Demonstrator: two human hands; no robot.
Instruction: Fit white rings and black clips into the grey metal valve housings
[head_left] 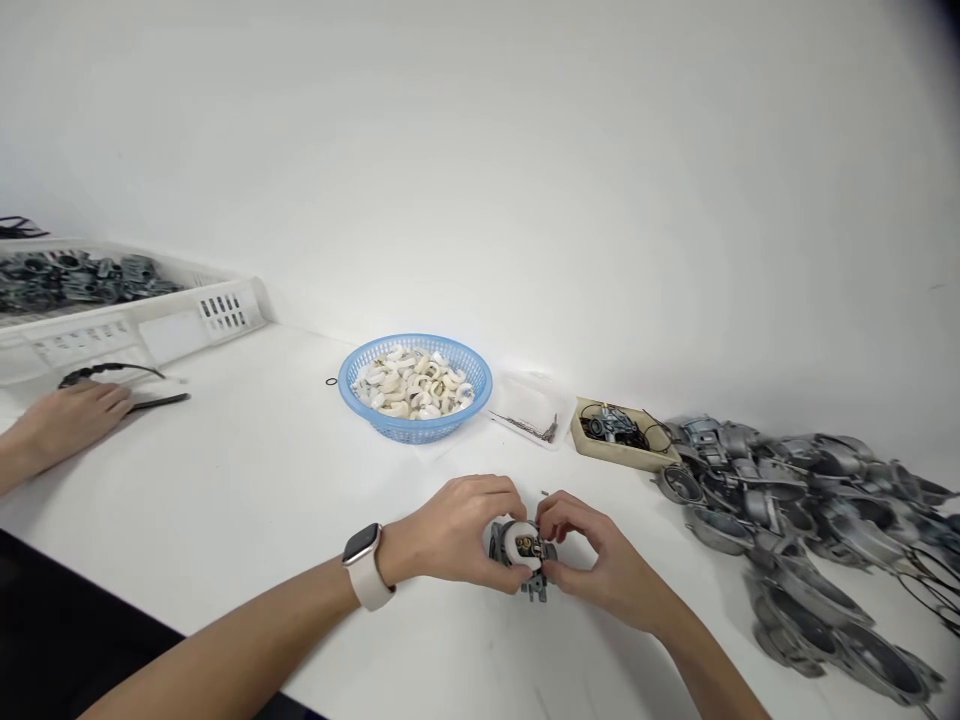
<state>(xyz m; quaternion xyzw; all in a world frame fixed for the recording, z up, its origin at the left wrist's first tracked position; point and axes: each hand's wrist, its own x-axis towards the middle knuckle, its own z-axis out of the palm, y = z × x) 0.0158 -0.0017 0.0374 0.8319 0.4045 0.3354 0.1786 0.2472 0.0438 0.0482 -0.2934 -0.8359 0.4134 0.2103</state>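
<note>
A grey metal carburetor rests on the white table with its inside facing up. A white curved float sits on it, beside brass-coloured parts. My left hand, with a watch at the wrist, is closed around the carburetor's left side, thumb at the near edge. From the right, my right hand closes thumb and fingers on the carburetor's other side. Whether a small part is also pinched in the right fingertips, I cannot tell.
A blue basket holds several white floats. Near it are a clear tray with thin metal pieces and a cream box with a carburetor. Grey castings pile up right. Far left, another person's hand lies near a white crate.
</note>
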